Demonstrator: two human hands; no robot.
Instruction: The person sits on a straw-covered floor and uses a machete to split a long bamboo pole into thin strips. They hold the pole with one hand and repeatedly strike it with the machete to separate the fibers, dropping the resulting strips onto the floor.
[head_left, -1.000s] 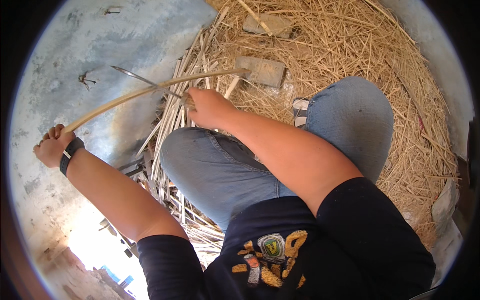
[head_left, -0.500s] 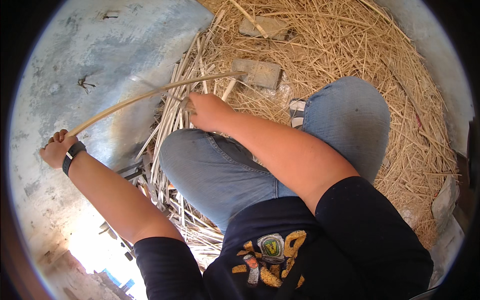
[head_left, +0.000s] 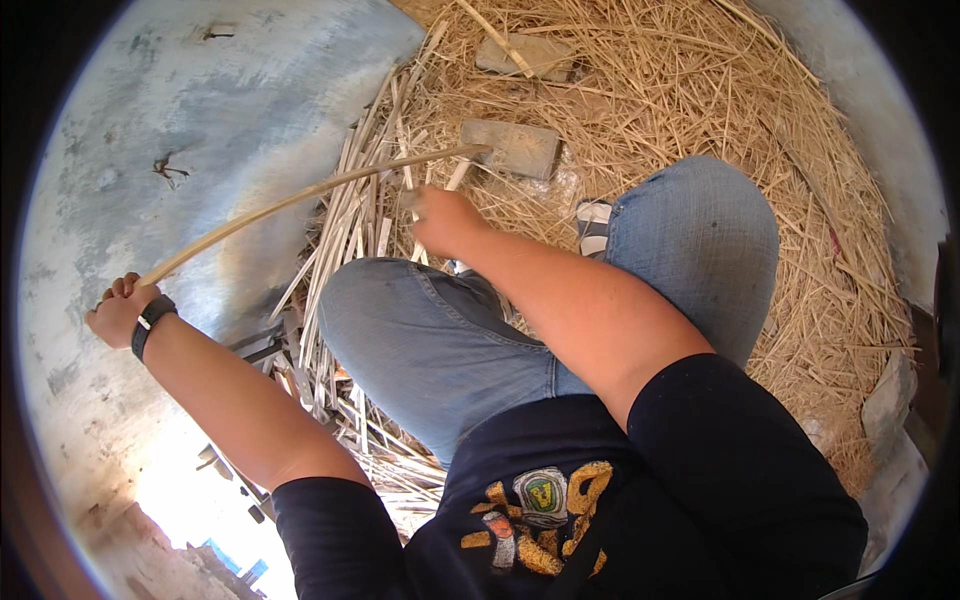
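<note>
My left hand (head_left: 122, 308) is closed around the near end of a long, bowed bamboo strip (head_left: 305, 193). The strip arches away to the right, and its far end rests on a grey brick (head_left: 525, 150) on the floor. Below the strip, my right hand (head_left: 447, 222) is closed in a fist. It grips the handle of a knife (head_left: 410, 200), whose blade is smeared by motion and hard to make out now.
Shavings (head_left: 680, 90) cover the floor ahead and to the right. Several split strips (head_left: 350, 215) lie along the foot of the pale blue wall (head_left: 120, 110). Another brick (head_left: 528, 57) lies farther off. My bent knees (head_left: 700, 225) rise close to my right forearm.
My right hand has moved right with the knife, away from the wall. My left hand has shifted slightly right and down, still holding the bamboo strip.
</note>
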